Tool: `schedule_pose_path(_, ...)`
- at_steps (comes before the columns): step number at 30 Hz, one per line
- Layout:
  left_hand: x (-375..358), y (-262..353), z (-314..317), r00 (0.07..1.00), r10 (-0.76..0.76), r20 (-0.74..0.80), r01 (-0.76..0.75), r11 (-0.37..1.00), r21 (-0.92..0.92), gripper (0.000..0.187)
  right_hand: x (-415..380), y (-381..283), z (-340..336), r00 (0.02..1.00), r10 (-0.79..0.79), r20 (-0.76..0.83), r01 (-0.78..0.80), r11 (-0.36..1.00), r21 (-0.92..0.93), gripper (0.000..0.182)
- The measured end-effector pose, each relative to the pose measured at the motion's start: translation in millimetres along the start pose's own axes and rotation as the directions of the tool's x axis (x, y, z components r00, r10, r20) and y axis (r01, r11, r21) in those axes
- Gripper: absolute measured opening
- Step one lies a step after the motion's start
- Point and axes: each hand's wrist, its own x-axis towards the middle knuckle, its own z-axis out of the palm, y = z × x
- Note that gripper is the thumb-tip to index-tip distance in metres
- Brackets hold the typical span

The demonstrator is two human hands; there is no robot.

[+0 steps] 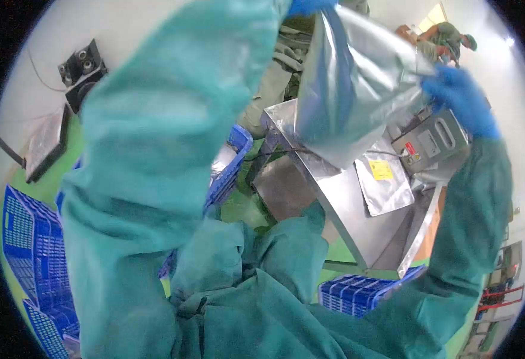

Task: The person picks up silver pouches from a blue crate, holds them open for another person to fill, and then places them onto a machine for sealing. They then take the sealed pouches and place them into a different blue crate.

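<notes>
Head view: person in green sleeves, blue gloves on both hands, shiny silvery bag held up between them over the metal table. Bag is spread wide, lower corner hanging above the tabletop; bluish tones show on its left part.

Left hand is at the bag's upper left, cut off by the top of the view; can't tell how its fingers are set. Right hand is at the bag's right corner, fingers closed and pinching the film; slight blur there.

On the table, right of the bag's lower corner: flat silver pouch with yellow label, lying face up. Just beyond it, to the right, a metal-cased machine with a slot handle and red sticker. Table has a raised metal rim.

Blue crate near, by the table's near end. Another blue crate left of the table, partly behind the left sleeve. More blue crates far left on the green floor. Black equipment on the left wall. Far right: other people bent over, too small for detail.
</notes>
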Motion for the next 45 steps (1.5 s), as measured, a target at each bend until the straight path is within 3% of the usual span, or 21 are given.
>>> schedule_pose_path(2, -2, 24, 24, 0.998, -0.025, -0.061, 0.015, 0.988, -0.157, 0.019, -6, 27, 26, 0.998, -0.052, -0.023, 0.053, 0.997, 0.05, 0.026)
schedule_pose_path(3, -10, 34, 35, 0.936, -0.053, -0.347, -0.099, 0.909, -0.406, 0.024, -5, 41, 32, 0.989, -0.042, -0.143, 0.065, 0.985, 0.16, 0.03)
schedule_pose_path(4, -17, 50, 37, 0.929, -0.351, -0.119, -0.029, 0.25, -0.968, 0.02, -4, 48, 36, 0.966, -0.019, -0.257, 0.09, 0.959, 0.269, 0.035)
schedule_pose_path(5, -21, 63, 40, 0.9, -0.362, 0.242, -0.028, -0.602, -0.798, 0.035, -7, 43, 43, 0.968, -0.036, -0.249, 0.103, 0.959, 0.263, 0.035)
schedule_pose_path(8, -36, 76, 77, 0.892, -0.419, 0.169, -0.175, -0.665, -0.726, 0.022, -19, 23, 75, 0.858, -0.071, -0.508, 0.272, 0.903, 0.334, 0.041)
schedule_pose_path(10, -51, 95, 110, 0.854, -0.519, 0.023, -0.153, -0.294, -0.943, 0.029, -20, 44, 101, 0.85, 0.006, -0.526, 0.246, 0.88, 0.407, 0.036)
schedule_pose_path(12, -68, 121, 121, 0.837, -0.545, 0.047, -0.068, -0.189, -0.98, 0.025, -26, 51, 120, 0.853, 0.091, -0.514, 0.195, 0.858, 0.476, 0.022)
schedule_pose_path(18, -60, 149, 101, 0.618, -0.763, 0.187, -0.121, -0.328, -0.937, 0.018, -37, 70, 140, 0.874, 0.052, -0.484, 0.171, 0.898, 0.406, 0.013)
schedule_pose_path(23, -35, 131, 129, 0.313, -0.946, 0.078, -0.184, -0.141, -0.973, 0.014, -33, 91, 145, 0.808, 0.129, -0.574, 0.105, 0.928, 0.357, 0.02)
schedule_pose_path(25, -32, 135, 130, 0.317, -0.916, 0.244, -0.135, -0.299, -0.945, 0.013, -26, 96, 150, 0.803, 0.203, -0.561, 0.049, 0.915, 0.401, 0.024)
schedule_pose_path(30, -62, 121, 144, 0.398, -0.885, 0.241, 0.013, -0.257, -0.966, 0.023, -22, 114, 148, 0.849, 0.177, -0.498, 0.001, 0.942, 0.336, 0.029)
schedule_pose_path(32, -106, 114, 144, 0.63, -0.76, 0.159, 0.258, 0.011, -0.966, 0.03, -25, 130, 148, 0.832, 0.207, -0.514, -0.009, 0.933, 0.36, 0.032)
schedule_pose_path(34, -189, 96, 118, 0.895, -0.404, 0.191, 0.318, 0.274, -0.908, 0.035, -23, 147, 141, 0.801, 0.261, -0.54, -0.09, 0.942, 0.322, 0.036)
schedule_pose_path(36, -272, 71, 117, 0.955, 0.068, 0.288, 0.213, 0.518, -0.828, 0.043, -25, 116, 137, 0.779, 0.324, -0.537, -0.238, 0.945, 0.225, 0.04)
schedule_pose_path(37, -317, 54, 94, 0.83, 0.151, 0.537, 0.439, 0.417, -0.796, 0.043, -22, 133, 131, 0.72, 0.383, -0.579, -0.337, 0.922, 0.19, 0.04)
schedule_pose_path(38, -358, 44, 93, 0.673, 0.089, 0.735, 0.675, 0.334, -0.658, 0.04, -25, 130, 135, 0.728, 0.398, -0.558, -0.199, 0.902, 0.384, 0.037)
schedule_pose_path(39, -401, 32, 99, 0.655, -0.068, 0.752, 0.722, 0.348, -0.598, 0.033, -26, 155, 125, 0.815, 0.234, -0.531, -0.175, 0.972, 0.159, 0.036)
schedule_pose_path(40, -429, 22, 99, 0.446, -0.226, 0.866, 0.82, 0.492, -0.294, 0.031, -29, 151, 129, 0.829, 0.27, -0.49, -0.15, 0.951, 0.272, 0.035)
schedule_pose_path(42, -480, 24, 106, 0.247, -0.272, 0.93, 0.827, 0.559, -0.056, 0.031, -27, 141, 139, 0.836, 0.325, -0.442, -0.146, 0.909, 0.391, 0.034)
schedule_pose_path(44, -537, 45, 139, 0.354, -0.201, 0.914, 0.753, 0.641, -0.151, 0.034, -30, 132, 145, 0.972, 0.199, -0.123, -0.201, 0.98, -0.003, 0.028)
schedule_pose_path(45, -553, 55, 152, 0.348, -0.183, 0.92, 0.744, 0.651, -0.152, 0.034, -33, 122, 157, 0.969, 0.219, -0.114, -0.22, 0.975, 0.003, 0.028)
